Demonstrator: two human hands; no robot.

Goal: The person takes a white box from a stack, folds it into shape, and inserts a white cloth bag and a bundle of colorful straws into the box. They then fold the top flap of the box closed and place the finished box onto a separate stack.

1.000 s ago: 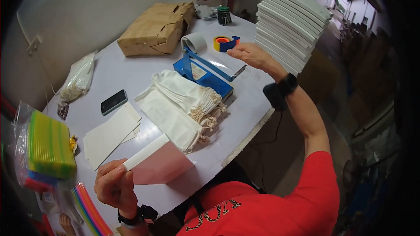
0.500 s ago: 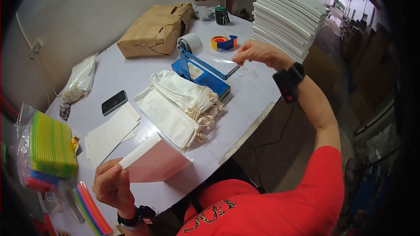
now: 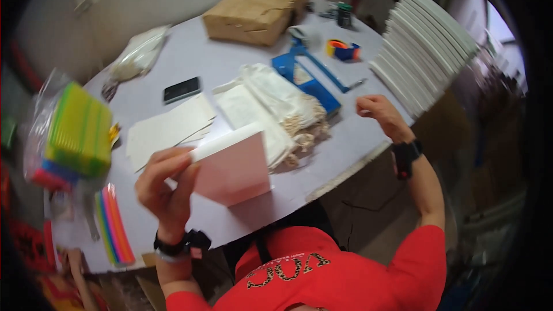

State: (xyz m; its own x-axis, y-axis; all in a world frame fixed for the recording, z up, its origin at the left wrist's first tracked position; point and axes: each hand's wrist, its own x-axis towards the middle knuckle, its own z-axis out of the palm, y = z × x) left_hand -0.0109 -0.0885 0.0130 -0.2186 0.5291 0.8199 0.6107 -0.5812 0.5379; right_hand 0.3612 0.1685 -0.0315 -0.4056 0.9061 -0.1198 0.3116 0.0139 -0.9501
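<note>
My left hand (image 3: pixel 167 187) pinches the upper left edge of a white box-like packet (image 3: pixel 233 167), whose near face is tinted pink. It stands tilted over the table's front part. My right hand (image 3: pixel 381 116) is curled closed above the table's right edge, slightly blurred, with nothing visible in it. Close by, but apart from it, is the raised handle of a blue hand-press heat sealer (image 3: pixel 314 92). White drawstring cloth bags (image 3: pixel 259 89) are piled beside the sealer, with their cord ends toward the right. Flat white cards (image 3: pixel 164 126) lie behind my left hand.
A phone (image 3: pixel 182 90), a brown paper parcel (image 3: pixel 253 14), a tape roll (image 3: pixel 343 50) and a dark jar (image 3: pixel 344 16) sit farther back. White slabs are stacked (image 3: pixel 423 52) at right. Yellow-green packs (image 3: pixel 80 129) and coloured strips (image 3: pixel 115 224) are left. Another person's hand (image 3: pixel 74 260) shows lower left.
My right hand has come off the sealer's handle and drawn back toward me. My left hand still holds the white packet. The view has shifted, so the table appears turned.
</note>
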